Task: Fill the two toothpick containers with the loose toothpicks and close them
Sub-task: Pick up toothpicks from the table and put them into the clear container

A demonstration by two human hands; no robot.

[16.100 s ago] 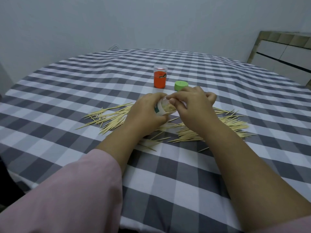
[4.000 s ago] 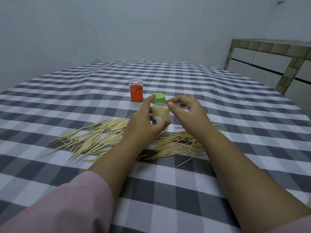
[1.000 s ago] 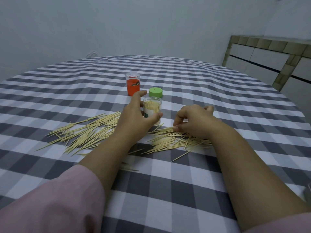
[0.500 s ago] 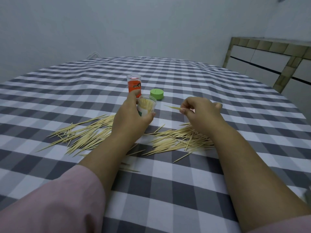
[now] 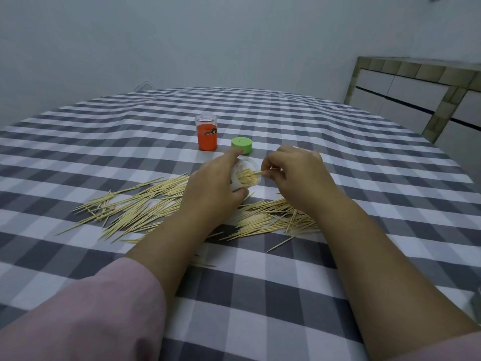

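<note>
Orange container (image 5: 207, 136) bears a label, seemingly unreadable.

two containers (image 5: 206, 136), one green lid (image 5: 241, 145), two hands (image 5: 210, 194)

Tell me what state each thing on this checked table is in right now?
Clear container: open, tilted, partly filled.
Green lid: off, lying on the tablecloth.
Orange container: upright.
Loose toothpicks: scattered.
Left hand: grips the clear container.
Right hand: pinches a toothpick at its mouth.
</note>
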